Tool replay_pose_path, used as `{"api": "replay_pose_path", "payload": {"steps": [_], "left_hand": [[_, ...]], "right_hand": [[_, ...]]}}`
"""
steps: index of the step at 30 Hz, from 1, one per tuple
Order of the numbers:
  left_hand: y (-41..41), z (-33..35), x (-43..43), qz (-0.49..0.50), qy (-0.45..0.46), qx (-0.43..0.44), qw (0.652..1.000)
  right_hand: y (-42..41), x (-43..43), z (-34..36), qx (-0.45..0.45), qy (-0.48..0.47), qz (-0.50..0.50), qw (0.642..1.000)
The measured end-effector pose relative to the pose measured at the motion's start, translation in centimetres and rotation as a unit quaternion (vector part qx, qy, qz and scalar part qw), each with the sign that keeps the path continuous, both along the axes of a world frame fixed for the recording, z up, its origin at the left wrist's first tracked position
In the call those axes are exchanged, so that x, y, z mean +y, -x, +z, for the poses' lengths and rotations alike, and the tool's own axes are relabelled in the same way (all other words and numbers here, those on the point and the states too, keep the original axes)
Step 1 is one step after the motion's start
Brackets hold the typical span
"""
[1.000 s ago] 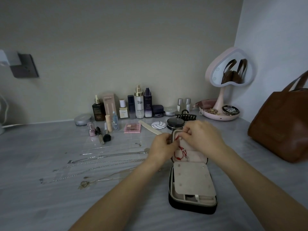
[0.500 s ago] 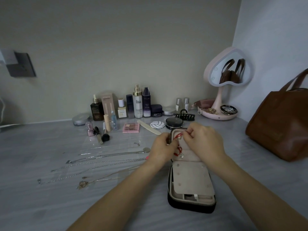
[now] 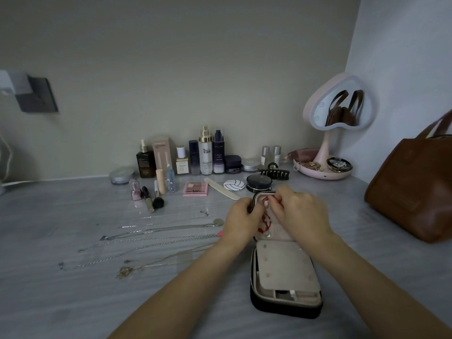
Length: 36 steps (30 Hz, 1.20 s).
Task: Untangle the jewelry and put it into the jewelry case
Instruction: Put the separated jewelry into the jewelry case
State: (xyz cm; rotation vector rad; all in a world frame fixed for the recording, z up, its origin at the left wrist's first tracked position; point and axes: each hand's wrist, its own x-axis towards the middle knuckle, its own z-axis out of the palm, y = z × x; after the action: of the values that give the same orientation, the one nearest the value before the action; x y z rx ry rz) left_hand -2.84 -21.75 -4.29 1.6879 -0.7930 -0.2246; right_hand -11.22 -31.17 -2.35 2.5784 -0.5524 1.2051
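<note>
— Red cord (image 3: 265,222): where is it found?

— Against the pale lining of the raised lid of the case (image 3: 286,310). It is hung down the lid, and its lower loop is seen near a small silver stud.

— By what is it held?

— Its upper end is pinched by the left hand (image 3: 241,220) and the right hand (image 3: 302,214), fingers curled together on the cord at the lid's top rim.

— How is the case placed?

— It is laid open on the table (image 3: 73,302), black outside with a zip round the edge. A beige flap is folded over the near half.

— And the other jewelry?

— Several chains (image 3: 151,241) are laid out in rows left of the case, apart from one another.

— Can any writing be read?

— Little. A large "H" over small characters is printed on the white bottle (image 3: 205,152). "L'ORÉAL" appears to be printed on the purple bottle (image 3: 218,152) beside it, though only faintly. Other labels are too small to be read.

— What else is seen?

— A pink palette (image 3: 195,188) and a black claw clip (image 3: 274,172) behind the case, a heart-shaped mirror (image 3: 340,106) in the corner, and a brown bag (image 3: 411,192) at the right.
</note>
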Motion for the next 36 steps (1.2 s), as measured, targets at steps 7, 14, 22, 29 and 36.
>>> {"api": "replay_pose_path", "payload": {"steps": [7, 14, 22, 29, 36], "left_hand": [[-0.2, -0.3, -0.3, 0.017, -0.007, -0.006, 1.0], [-0.4, 0.3, 0.5, -0.032, -0.036, 0.006, 0.999], [-0.4, 0.5, 3.4, -0.118, -0.11, 0.052, 0.985], [-1.0, 0.3, 6.0, -0.13, -0.103, 0.073, 0.983], [-3.2, 2.1, 10.1, -0.073, -0.146, -0.048, 0.985]], "right_hand": [[0.6, 0.2, -0.8, 0.005, -0.025, 0.026, 0.999], [2.4, 1.5, -0.7, 0.133, -0.138, 0.018, 0.981], [3.5, 1.8, 0.4, 0.072, -0.182, 0.029, 0.98], [2.2, 3.7, 0.3, 0.157, -0.195, 0.09, 0.964], [1.9, 4.3, 0.9, 0.179, -0.194, 0.11, 0.958]]}}
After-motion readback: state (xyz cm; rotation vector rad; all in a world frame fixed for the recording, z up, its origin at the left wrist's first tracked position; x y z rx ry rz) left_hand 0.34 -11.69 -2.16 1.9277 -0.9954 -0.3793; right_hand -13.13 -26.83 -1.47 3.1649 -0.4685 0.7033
